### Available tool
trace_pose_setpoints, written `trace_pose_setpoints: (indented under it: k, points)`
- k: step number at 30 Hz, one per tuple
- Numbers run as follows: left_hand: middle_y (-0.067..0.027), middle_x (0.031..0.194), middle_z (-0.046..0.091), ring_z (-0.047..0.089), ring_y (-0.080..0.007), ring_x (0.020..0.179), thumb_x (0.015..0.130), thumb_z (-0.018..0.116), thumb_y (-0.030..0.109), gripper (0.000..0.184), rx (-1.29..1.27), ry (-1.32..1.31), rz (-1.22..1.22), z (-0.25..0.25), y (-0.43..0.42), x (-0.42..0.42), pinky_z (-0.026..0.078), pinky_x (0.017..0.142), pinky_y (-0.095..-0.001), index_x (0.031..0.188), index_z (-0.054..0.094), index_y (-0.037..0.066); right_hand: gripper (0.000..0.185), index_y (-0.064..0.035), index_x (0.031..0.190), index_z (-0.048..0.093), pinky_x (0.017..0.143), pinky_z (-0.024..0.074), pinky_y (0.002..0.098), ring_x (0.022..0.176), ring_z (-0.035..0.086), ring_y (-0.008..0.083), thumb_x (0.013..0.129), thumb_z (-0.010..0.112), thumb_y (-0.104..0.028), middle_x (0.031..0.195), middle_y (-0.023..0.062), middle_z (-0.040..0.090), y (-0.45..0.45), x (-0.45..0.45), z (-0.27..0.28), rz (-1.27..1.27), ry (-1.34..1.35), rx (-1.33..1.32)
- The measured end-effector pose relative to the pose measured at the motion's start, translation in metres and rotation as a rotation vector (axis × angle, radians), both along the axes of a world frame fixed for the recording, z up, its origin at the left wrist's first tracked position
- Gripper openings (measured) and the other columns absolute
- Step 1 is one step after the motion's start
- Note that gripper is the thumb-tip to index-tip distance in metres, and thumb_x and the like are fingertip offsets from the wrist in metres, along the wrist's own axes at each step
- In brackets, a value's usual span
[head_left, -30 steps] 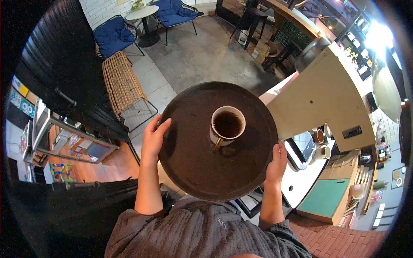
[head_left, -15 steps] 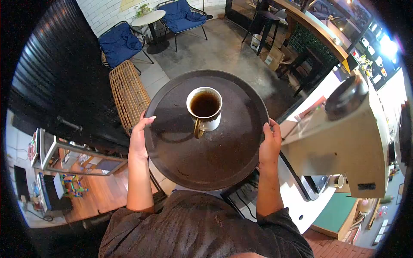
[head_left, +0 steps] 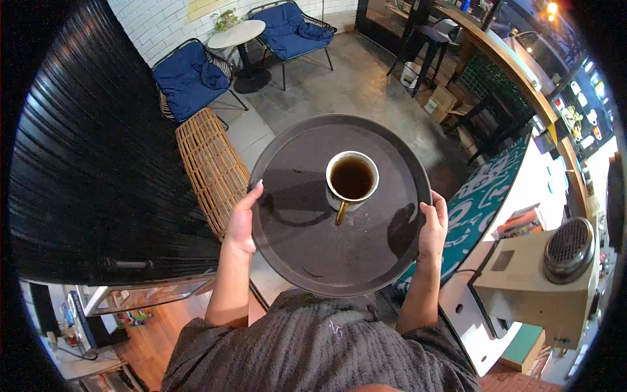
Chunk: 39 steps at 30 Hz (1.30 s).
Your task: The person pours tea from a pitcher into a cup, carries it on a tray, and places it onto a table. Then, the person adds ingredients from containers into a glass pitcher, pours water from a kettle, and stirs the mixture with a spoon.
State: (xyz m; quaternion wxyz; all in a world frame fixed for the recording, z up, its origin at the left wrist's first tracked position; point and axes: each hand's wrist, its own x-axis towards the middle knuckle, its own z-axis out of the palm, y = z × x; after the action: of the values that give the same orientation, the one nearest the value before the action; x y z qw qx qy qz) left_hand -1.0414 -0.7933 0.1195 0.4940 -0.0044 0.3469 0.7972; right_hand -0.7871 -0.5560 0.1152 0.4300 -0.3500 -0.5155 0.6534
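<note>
I carry a round dark brown serving tray (head_left: 366, 261) in front of my chest, held level in both hands. My left hand (head_left: 243, 222) grips its left rim, thumb on the upper edge and the other fingers hidden beneath. On the right rim, my right hand (head_left: 434, 228) holds it the same way. A white mug (head_left: 353, 179) of dark brown liquid stands upright on the tray, a bit right of its middle. Its gold-coloured handle points back toward me. Neither hand touches the mug.
A wicker bench (head_left: 209, 166) runs ahead on the left, beyond a black corrugated wall (head_left: 85, 163). Farther off are blue-cushioned chairs (head_left: 189, 81) and a small round table (head_left: 236, 34). On the right, a counter with a teal patterned front (head_left: 480, 199) carries a beige machine (head_left: 522, 274).
The tray and both hands have shifted right in view, mug still upright. The beige machine now sits lower and farther right, and the teal counter front has come into sight.
</note>
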Motion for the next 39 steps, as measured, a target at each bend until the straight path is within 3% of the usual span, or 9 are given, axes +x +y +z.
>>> trace_pose_setpoints:
  k: [9, 19, 28, 30, 31, 32, 34, 35, 39]
  points:
    - [-0.0127, 0.128, 0.061, 0.06, -0.0302, 0.113, 0.099, 0.049, 0.034, 0.044, -0.064, -0.116, 0.062, -0.03, 0.045, -0.083, 0.046, 0.099, -0.0464, 0.13, 0.054, 0.004, 0.035, 0.0021, 0.119, 0.053, 0.091, 0.0418, 0.026, 0.097, 0.055, 0.0143, 0.084, 0.051, 0.002, 0.106, 0.0062, 0.06, 0.077, -0.106, -0.016, 0.06, -0.103, 0.063]
    - [-0.0091, 0.127, 0.061, 0.057, -0.0286, 0.117, 0.099, 0.049, 0.035, 0.042, 0.008, -0.098, 0.306, -0.039, 0.164, -0.182, 0.044, 0.1, -0.0462, 0.13, 0.054, 0.006, 0.037, 0.0021, 0.125, 0.05, 0.081, 0.0478, 0.0256, 0.09, 0.06, 0.0135, 0.088, 0.053, 0.0, 0.106, 0.0085, 0.064, 0.235, -0.267, 0.003, 0.287, -0.087, 0.016]
    - [-0.0131, 0.136, 0.053, 0.051, -0.0317, 0.123, 0.102, 0.042, 0.038, 0.048, -0.068, 0.031, 0.52, -0.007, 0.267, -0.265, 0.038, 0.105, -0.0477, 0.137, 0.046, 0.005, 0.039, 0.0009, 0.126, 0.053, 0.097, 0.0439, 0.035, 0.106, 0.06, 0.0264, 0.091, 0.062, -0.015, 0.118, 0.0179, 0.062, 0.349, -0.426, 0.01, 0.413, -0.455, 0.495]
    - [-0.013, 0.137, 0.053, 0.051, -0.0317, 0.124, 0.102, 0.041, 0.039, 0.049, -0.023, -0.002, 0.536, -0.02, 0.279, -0.304, 0.038, 0.105, -0.048, 0.137, 0.046, 0.005, 0.04, -0.0019, 0.125, 0.055, 0.096, 0.0451, 0.0383, 0.105, 0.061, 0.0312, 0.089, 0.065, -0.017, 0.116, 0.019, 0.063, 0.36, -0.468, 0.009, 0.201, -0.575, 0.933]
    - [-0.0129, 0.138, 0.052, 0.05, -0.0318, 0.125, 0.102, 0.04, 0.04, 0.05, 0.017, -0.035, 0.534, -0.025, 0.284, -0.323, 0.038, 0.105, -0.0482, 0.138, 0.045, 0.005, 0.035, -0.0033, 0.12, 0.059, 0.091, 0.0471, 0.0365, 0.097, 0.063, 0.0268, 0.088, 0.066, -0.017, 0.107, 0.0147, 0.067, 0.362, -0.492, 0.012, 0.076, -0.555, 1.114]
    - [-0.0129, 0.138, 0.052, 0.05, -0.0318, 0.125, 0.102, 0.04, 0.04, 0.05, 0.014, -0.041, 0.538, -0.023, 0.291, -0.342, 0.038, 0.105, -0.0482, 0.138, 0.045, 0.005, 0.035, -0.0033, 0.12, 0.059, 0.091, 0.0471, 0.0365, 0.097, 0.063, 0.0268, 0.088, 0.066, -0.017, 0.107, 0.0147, 0.067, 0.36, -0.512, 0.019, 0.083, -0.56, 1.115]
    - [-0.0127, 0.138, 0.052, 0.05, -0.0317, 0.125, 0.102, 0.04, 0.04, 0.051, -0.137, -0.113, 0.609, -0.013, 0.308, -0.379, 0.038, 0.105, -0.0488, 0.138, 0.045, 0.004, 0.025, -0.0026, 0.11, 0.063, 0.082, 0.0487, 0.0324, 0.087, 0.064, 0.0203, 0.087, 0.066, -0.014, 0.097, 0.0107, 0.069, 0.355, -0.554, 0.029, 0.298, -0.326, 0.765]
    - [-0.0127, 0.138, 0.052, 0.05, -0.0321, 0.125, 0.103, 0.039, 0.04, 0.051, 0.153, -0.125, 0.493, -0.034, 0.305, -0.405, 0.038, 0.105, -0.0493, 0.137, 0.045, 0.004, 0.018, -0.0014, 0.101, 0.066, 0.074, 0.0483, 0.0279, 0.078, 0.062, 0.0142, 0.086, 0.067, -0.009, 0.091, 0.007, 0.069, 0.354, -0.577, 0.024, 0.386, -0.198, 0.752]
    - [-0.0142, 0.138, 0.052, 0.052, -0.0335, 0.123, 0.103, 0.038, 0.04, 0.051, 0.174, -0.011, 0.585, -0.049, 0.327, -0.493, 0.038, 0.106, -0.0495, 0.138, 0.044, 0.003, 0.017, -0.0013, 0.101, 0.065, 0.069, 0.0494, 0.0267, 0.073, 0.062, 0.0141, 0.087, 0.068, -0.01, 0.09, 0.0083, 0.068, 0.336, -0.666, 0.018, 0.768, -0.17, 0.575]
